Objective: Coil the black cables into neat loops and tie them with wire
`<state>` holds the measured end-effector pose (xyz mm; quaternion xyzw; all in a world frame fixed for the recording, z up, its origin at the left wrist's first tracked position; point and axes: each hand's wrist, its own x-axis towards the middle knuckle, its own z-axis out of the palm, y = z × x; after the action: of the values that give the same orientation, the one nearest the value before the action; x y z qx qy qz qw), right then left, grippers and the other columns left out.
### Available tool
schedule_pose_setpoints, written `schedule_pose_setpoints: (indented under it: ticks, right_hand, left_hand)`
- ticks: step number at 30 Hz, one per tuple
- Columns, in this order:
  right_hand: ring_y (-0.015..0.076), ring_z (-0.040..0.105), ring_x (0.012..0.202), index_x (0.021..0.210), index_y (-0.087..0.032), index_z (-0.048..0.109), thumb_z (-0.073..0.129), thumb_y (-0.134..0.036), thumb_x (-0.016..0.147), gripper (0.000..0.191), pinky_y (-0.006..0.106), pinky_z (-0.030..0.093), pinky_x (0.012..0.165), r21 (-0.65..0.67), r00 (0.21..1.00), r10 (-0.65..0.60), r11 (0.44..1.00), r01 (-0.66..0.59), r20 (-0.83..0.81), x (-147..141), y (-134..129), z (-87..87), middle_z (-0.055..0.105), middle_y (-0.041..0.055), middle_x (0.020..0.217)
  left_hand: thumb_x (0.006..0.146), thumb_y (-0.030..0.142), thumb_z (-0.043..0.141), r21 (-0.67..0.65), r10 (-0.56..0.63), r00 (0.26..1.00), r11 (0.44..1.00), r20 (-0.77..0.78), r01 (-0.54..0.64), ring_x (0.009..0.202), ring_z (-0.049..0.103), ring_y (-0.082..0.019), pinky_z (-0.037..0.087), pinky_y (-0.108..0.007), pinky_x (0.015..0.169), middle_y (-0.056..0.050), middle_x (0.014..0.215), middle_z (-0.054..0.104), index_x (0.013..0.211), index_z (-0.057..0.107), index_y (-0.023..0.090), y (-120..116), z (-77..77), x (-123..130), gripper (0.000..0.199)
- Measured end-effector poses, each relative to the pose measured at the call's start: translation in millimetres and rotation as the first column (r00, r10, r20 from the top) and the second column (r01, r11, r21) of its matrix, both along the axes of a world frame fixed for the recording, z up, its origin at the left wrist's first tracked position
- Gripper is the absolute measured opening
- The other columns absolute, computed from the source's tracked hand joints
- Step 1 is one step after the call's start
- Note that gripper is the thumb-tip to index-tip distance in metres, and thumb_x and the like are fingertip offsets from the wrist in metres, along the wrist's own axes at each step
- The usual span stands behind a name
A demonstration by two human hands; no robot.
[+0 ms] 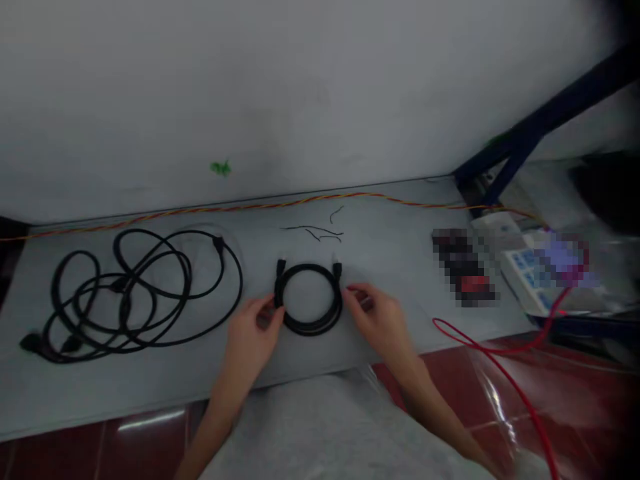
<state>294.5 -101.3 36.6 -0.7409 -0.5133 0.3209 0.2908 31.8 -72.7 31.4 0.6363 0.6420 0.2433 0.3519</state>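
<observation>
The left hand (255,327) and right hand (375,317) are partly curled, their fingers gripping opposite sides of a coiled black cable (310,328) on a pale bench (390,250), its two plugs (281,268) pointing away from the person. Left of the left hand lies a loose tangle of black cable (150,233); right of the right hand curves a red cable (500,350).

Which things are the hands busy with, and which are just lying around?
With the hands:
left hand
right hand
small coiled black cable

Just lying around:
big loose black cable
yellow and red wire
thin black wire bits
red cable
</observation>
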Motion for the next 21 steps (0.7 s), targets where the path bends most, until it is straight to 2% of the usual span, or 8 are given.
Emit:
schedule_pose_setpoints:
  ticks: [3, 6, 8, 11, 13, 15, 18, 21]
  right_hand:
    - [0.0235, 0.071, 0.078, 0.114, -0.02, 0.073, 0.06, -0.049, 0.1, 0.035, 0.037, 0.053, 0.074, 0.034, 0.997, 0.0, 0.999, -0.003, 0.074, -11.7, -9.1, -6.0, 0.077, 0.0083, 0.098]
    - [0.0248, 0.07, 0.086, 0.118, -0.019, 0.072, 0.057, -0.043, 0.102, 0.032, 0.038, 0.053, 0.08, 0.164, 0.973, -0.078, 0.986, 0.042, 0.219, -20.9, -4.0, -5.5, 0.075, 0.0103, 0.104]
    - [0.0249, 0.07, 0.092, 0.116, -0.02, 0.072, 0.055, -0.038, 0.104, 0.028, 0.037, 0.053, 0.082, 0.231, 0.963, -0.062, 0.973, -0.001, 0.263, -27.1, 2.9, -3.6, 0.074, 0.0099, 0.104]
    - [0.0242, 0.07, 0.094, 0.115, -0.021, 0.073, 0.054, -0.035, 0.106, 0.026, 0.036, 0.053, 0.085, 0.272, 0.958, 0.059, 0.952, -0.139, 0.282, -41.6, 11.3, -3.9, 0.074, 0.0093, 0.103]
    - [0.0252, 0.069, 0.094, 0.113, -0.021, 0.074, 0.057, -0.038, 0.105, 0.025, 0.037, 0.053, 0.086, 0.273, 0.94, 0.105, 0.941, -0.2, 0.325, -53.1, 13.2, -8.0, 0.074, 0.0098, 0.102]
    - [0.0262, 0.068, 0.093, 0.11, -0.02, 0.075, 0.063, -0.042, 0.102, 0.026, 0.037, 0.052, 0.084, 0.261, 0.919, 0.124, 0.937, -0.232, 0.373, -62.5, 12.2, -15.0, 0.074, 0.01, 0.1]
    - [0.026, 0.067, 0.09, 0.105, -0.021, 0.076, 0.071, -0.042, 0.098, 0.023, 0.037, 0.05, 0.081, 0.263, 0.902, 0.126, 0.932, -0.251, 0.412, -68.6, 8.3, -27.0, 0.073, 0.0086, 0.096]
    - [0.0239, 0.066, 0.085, 0.099, -0.021, 0.078, 0.072, -0.037, 0.097, 0.017, 0.036, 0.047, 0.079, 0.316, 0.902, 0.107, 0.914, -0.255, 0.419, -68.6, 5.6, -36.1, 0.072, 0.0063, 0.088]
  left_hand:
    - [0.091, 0.035, 0.072, -0.004, -0.023, 0.999, 1.0, 0.026, 0.023, 0.082, 0.072, -0.02, 0.059, -0.036, 0.077, -0.007, 0.102, 0.078, 0.116, 0.076, 0.02, -0.7, -1.6, 6.4, 0.029]
    - [0.092, 0.034, 0.071, -0.039, -0.085, 0.995, 0.995, 0.06, 0.087, 0.084, 0.072, -0.021, 0.059, -0.034, 0.075, -0.007, 0.103, 0.078, 0.119, 0.075, 0.02, -1.2, -1.0, 14.4, 0.031]
    - [0.094, 0.032, 0.068, -0.058, -0.157, 0.986, 0.985, 0.062, 0.16, 0.081, 0.071, -0.02, 0.058, -0.033, 0.074, -0.006, 0.101, 0.078, 0.12, 0.075, 0.02, -1.5, 0.7, 18.5, 0.029]
    - [0.098, 0.028, 0.063, -0.071, -0.274, 0.96, 0.958, 0.049, 0.277, 0.079, 0.07, -0.018, 0.057, -0.032, 0.073, -0.005, 0.099, 0.077, 0.123, 0.075, 0.022, 1.6, 2.9, 19.8, 0.029]
    - [0.1, 0.026, 0.06, -0.007, -0.32, 0.947, 0.948, -0.008, 0.32, 0.082, 0.069, -0.019, 0.057, -0.032, 0.075, -0.005, 0.098, 0.076, 0.123, 0.074, 0.023, 9.1, 3.6, 17.8, 0.027]
    - [0.101, 0.024, 0.058, 0.145, -0.335, 0.934, 0.925, -0.122, 0.35, 0.091, 0.069, -0.021, 0.057, -0.035, 0.082, -0.007, 0.102, 0.074, 0.122, 0.074, 0.022, 22.1, 4.1, 15.6, 0.026]
    - [0.1, 0.02, 0.061, 0.323, -0.424, 0.853, 0.797, -0.305, 0.511, 0.106, 0.065, -0.025, 0.055, -0.041, 0.093, -0.009, 0.114, 0.072, 0.122, 0.074, 0.024, 48.0, 6.2, 14.8, 0.026]
    - [0.099, 0.017, 0.062, 0.336, -0.555, 0.735, 0.658, -0.389, 0.674, 0.102, 0.065, -0.023, 0.054, -0.039, 0.091, -0.008, 0.11, 0.072, 0.113, 0.077, 0.024, 71.1, 8.3, 17.4, 0.021]
